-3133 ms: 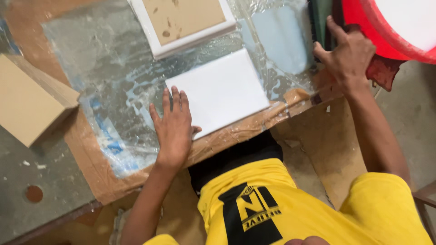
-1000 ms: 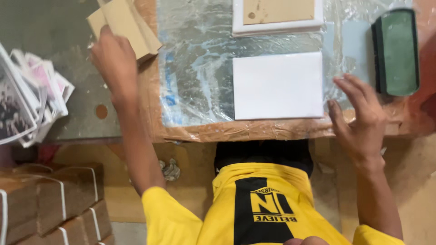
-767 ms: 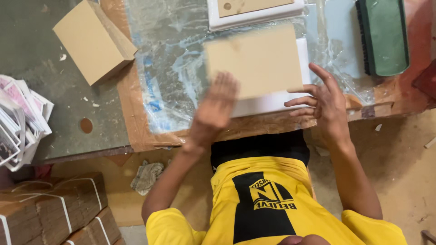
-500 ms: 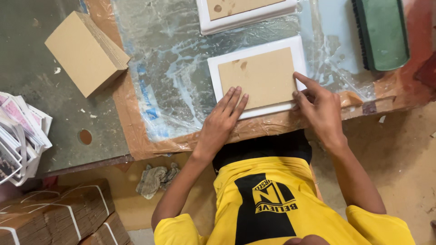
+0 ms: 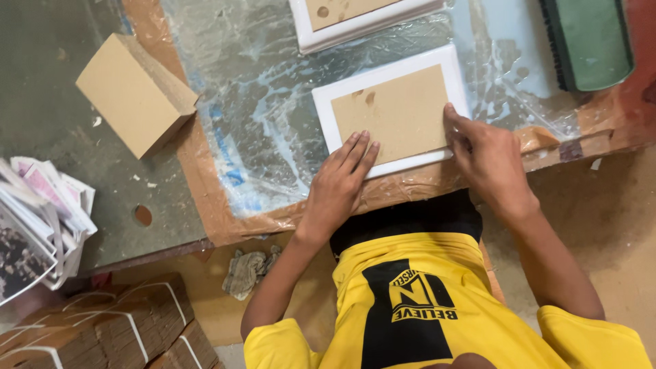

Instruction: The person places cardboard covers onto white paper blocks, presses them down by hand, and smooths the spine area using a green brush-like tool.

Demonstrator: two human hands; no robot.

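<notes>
My left hand (image 5: 336, 186) lies flat, fingers spread and pressing the lower left corner of a rectangular brown board (image 5: 391, 113). My right hand (image 5: 490, 162) presses its fingertips on the board's right edge; neither grip pinches anything. The board is matte cardboard, resting on a smooth white sheet (image 5: 326, 123) that frames it on all sides, near the tabletop's (image 5: 55, 164) front edge. Under both lies crinkled, glossy plastic film (image 5: 260, 109) smeared with white paste, over brown paper. 1 more white sheet with board (image 5: 355, 17) sits toward the far edge. 1 stack of brown boards (image 5: 133, 96) lies to the left, 1 green oblong block (image 5: 591, 41) at the far right corner. Printed sheets (image 5: 37, 219) fan off the left edge, above strapped cardboard bundles (image 5: 102, 328).
</notes>
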